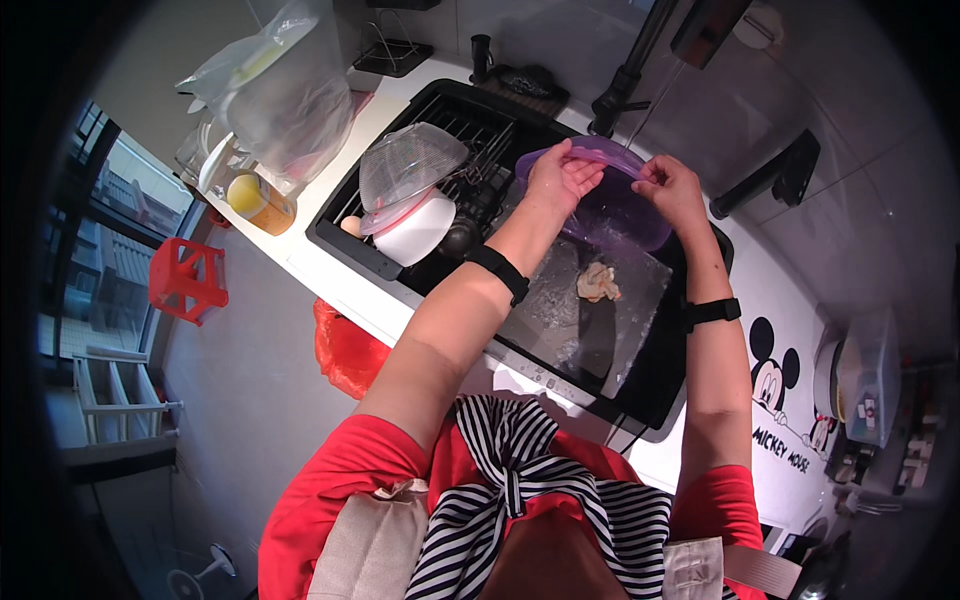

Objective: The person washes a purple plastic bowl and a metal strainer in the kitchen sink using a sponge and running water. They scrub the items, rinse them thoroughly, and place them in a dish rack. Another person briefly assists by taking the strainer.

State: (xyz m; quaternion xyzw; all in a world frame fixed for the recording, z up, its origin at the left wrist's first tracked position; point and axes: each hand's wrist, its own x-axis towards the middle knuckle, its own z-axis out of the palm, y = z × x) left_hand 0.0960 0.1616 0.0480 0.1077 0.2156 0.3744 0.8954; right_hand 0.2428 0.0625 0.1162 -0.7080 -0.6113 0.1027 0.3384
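Over the black sink (671,360), a translucent purple plastic basin (622,217) is tilted under a thin stream of water from the black faucet (619,94). My left hand (562,178) lies at the basin's left rim, palm turned up and wet, with the fingers over the rim; the thumb is partly hidden. My right hand (669,191) pinches the basin's right rim between thumb and fingers. Below the basin, a crumpled pale wad (598,283) rests on a wet, greyish translucent sheet or tray (551,307) in the sink.
Left of the basin, a rack (480,154) holds a mesh-patterned clear basket (409,165), a white bowl (416,229) and an egg-like item (351,226). A yellow-lidded jar (262,204) and a bagged container (289,105) stand on the counter. A black spout-like fixture (765,180) juts out at right.
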